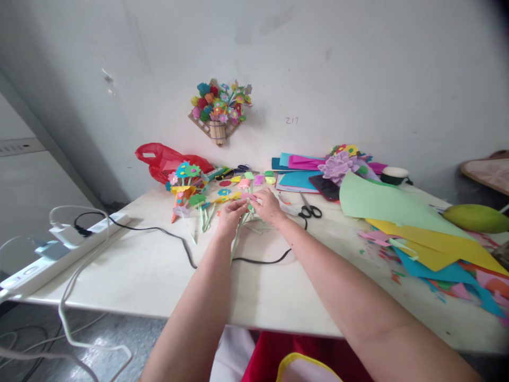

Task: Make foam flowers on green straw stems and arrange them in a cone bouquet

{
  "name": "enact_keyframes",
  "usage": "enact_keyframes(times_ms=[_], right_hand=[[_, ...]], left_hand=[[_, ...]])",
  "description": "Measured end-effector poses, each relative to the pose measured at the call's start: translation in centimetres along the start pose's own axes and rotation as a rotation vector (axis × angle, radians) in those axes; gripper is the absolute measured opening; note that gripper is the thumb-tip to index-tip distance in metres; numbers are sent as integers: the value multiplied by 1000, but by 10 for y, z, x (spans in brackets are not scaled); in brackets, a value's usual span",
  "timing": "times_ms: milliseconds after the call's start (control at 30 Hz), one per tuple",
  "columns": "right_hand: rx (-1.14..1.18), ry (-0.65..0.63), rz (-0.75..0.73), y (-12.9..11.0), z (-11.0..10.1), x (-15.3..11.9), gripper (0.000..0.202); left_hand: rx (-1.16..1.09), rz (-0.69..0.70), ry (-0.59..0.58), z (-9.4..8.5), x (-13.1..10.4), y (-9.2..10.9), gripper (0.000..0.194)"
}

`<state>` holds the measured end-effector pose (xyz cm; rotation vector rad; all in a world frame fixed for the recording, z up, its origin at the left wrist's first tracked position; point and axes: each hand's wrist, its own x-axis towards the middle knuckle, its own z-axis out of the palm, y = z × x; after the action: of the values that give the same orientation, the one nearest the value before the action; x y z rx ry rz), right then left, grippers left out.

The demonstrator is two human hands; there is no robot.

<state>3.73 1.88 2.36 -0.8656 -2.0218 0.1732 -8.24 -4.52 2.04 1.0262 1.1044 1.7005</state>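
Observation:
My left hand (231, 213) and my right hand (269, 206) meet over the middle of the table, fingers closed in a pinch. Between their fingertips is a small pink paper flower (248, 196). A pale green stem (237, 239) slants down beside my left hand; whether it joins this flower is hidden. Left of my hands lie green strip stems (204, 218) and a bunch of colourful craft flowers (186, 178). Just beyond my fingers are a blue flower cut-out (225, 191), a red disc (225, 183) and several small coloured pieces. Scissors (309, 208) with black handles lie to the right.
A black cable (167, 232) crosses the table beneath my forearms. At left is a white power strip (24, 278); a red plastic bag (159, 159) sits behind. Coloured sheets (397, 207), a dark phone (324, 188) and a green-yellow fruit (475, 218) occupy the right side.

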Motion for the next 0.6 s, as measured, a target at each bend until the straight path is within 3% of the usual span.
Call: enact_keyframes(times_ms=[400,600], right_hand=[[6,-4,118,-3,-2,0,16],[-32,-75,187,-7,-7,1,21]], left_hand=[[56,28,4,2,-2,2,24],[98,10,18,3,-4,4,19]])
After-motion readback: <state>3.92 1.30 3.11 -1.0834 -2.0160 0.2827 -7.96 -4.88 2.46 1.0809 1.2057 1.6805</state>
